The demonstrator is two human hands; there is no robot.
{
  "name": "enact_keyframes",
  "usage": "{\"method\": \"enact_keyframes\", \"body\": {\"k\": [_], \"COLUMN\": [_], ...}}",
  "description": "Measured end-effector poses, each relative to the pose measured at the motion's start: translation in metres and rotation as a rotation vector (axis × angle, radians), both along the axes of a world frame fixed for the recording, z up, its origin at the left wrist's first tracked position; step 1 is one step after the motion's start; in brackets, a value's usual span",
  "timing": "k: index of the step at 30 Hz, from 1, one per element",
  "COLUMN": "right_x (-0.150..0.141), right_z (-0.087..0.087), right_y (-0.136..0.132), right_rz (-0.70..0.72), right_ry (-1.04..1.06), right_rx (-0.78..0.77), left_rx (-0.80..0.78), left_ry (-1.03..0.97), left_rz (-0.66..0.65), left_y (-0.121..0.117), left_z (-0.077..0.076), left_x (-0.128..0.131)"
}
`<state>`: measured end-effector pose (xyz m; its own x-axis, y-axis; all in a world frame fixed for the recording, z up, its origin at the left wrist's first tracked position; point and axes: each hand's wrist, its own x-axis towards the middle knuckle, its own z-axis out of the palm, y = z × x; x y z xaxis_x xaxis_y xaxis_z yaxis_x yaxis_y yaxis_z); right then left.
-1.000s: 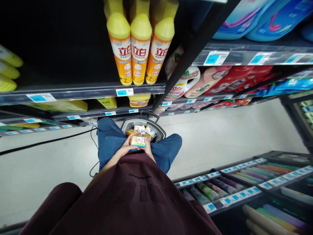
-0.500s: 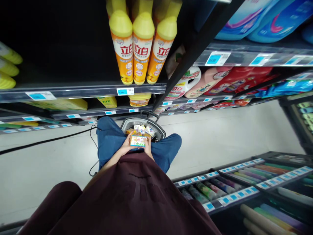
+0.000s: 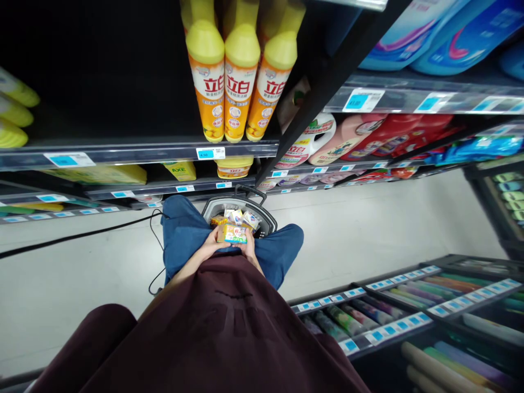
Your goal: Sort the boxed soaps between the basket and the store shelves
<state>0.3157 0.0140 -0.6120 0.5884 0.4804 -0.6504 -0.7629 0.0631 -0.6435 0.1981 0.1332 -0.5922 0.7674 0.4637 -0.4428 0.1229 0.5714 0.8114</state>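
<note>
Between my two hands is a small block-shaped pack of soap (image 3: pixel 235 234), yellow with a white, blue and green printed label. My left hand (image 3: pixel 212 244) is closed on the pack's left end, and my right hand (image 3: pixel 249 246) grips its right end. Both hands are low, over my bent knees. Just beyond them stands a grey and black shopping basket (image 3: pixel 208 209). Inside it lie several white packs (image 3: pixel 250 219) and some yellow-orange packs (image 3: pixel 219 220). The held pack hides part of the basket's near side.
Shelves ahead hold three yellow dish-soap bottles (image 3: pixel 236 82), pink and red detergent jugs (image 3: pixel 347 136) and large blue jugs (image 3: pixel 454 38). A black cable (image 3: pixel 82 235) hangs across the left. Behind me on the right is a low shelf rack (image 3: pixel 368 322).
The pack has turned a little in my hands, so more of its plain yellow left end shows, and its label sits slightly farther right. The basket stays in place.
</note>
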Motion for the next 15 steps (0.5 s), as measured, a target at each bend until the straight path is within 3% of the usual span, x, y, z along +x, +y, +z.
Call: {"method": "enact_keyframes", "body": {"k": [6, 15], "right_x": [-0.0023, -0.0043], "right_z": [0.0029, -0.0015], "right_y": [-0.0014, -0.0050], "right_rz": [0.035, 0.070], "right_ry": [-0.029, -0.107], "right_rx": [0.022, -0.103], "left_rx": [0.058, 0.209], "left_ry": [0.088, 0.096], "left_rz": [-0.022, -0.031], "left_y": [-0.0019, 0.0025], "left_z": [-0.0050, -0.0061], "left_x": [-0.0025, -0.0077]}}
